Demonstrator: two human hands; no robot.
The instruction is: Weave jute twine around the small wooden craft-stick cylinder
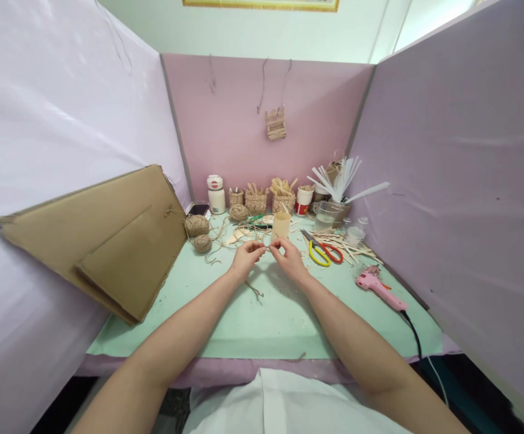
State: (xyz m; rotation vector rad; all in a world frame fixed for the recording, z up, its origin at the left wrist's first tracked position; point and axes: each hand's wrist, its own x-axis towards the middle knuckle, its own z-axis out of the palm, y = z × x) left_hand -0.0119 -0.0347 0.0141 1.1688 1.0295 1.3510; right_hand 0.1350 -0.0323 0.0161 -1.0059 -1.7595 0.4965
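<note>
Head view: a person's two bare hands meet above a pale green tabletop (284, 325) enclosed by lilac and pink panels. The left hand (248, 259) and the right hand (287, 260) are each pinched at thumb and fingertips upon a thin brownish strand (268, 248), which spans the narrow gap between them; its material is too small to make out. Just behind the fingers stands an upright pale tan cylinder of wood-like material (281, 226). A short, frayed length of brown twine (255, 291) lies near the left hand, on the side toward the person. To the left rest three balls of brown jute twine, the largest (197, 225) beside loose tangled strands, and a large brown cardboard sheet (121, 229) leans against the lilac panel. To the right of the right hand, scissors with one yellow and one red handle (319, 252) lie with blades parted, touching scattered pale wooden strips (356, 248). Farther right lies a pink glue gun (381, 289) with a black cord. Along the back stand a white bottle (216, 196), woven baskets of wooden pieces (283, 202), a red-and-white paper cup (304, 201) and white strips in a container (340, 181). A small slatted wooden model (275, 124) hangs before the pink panel.
</note>
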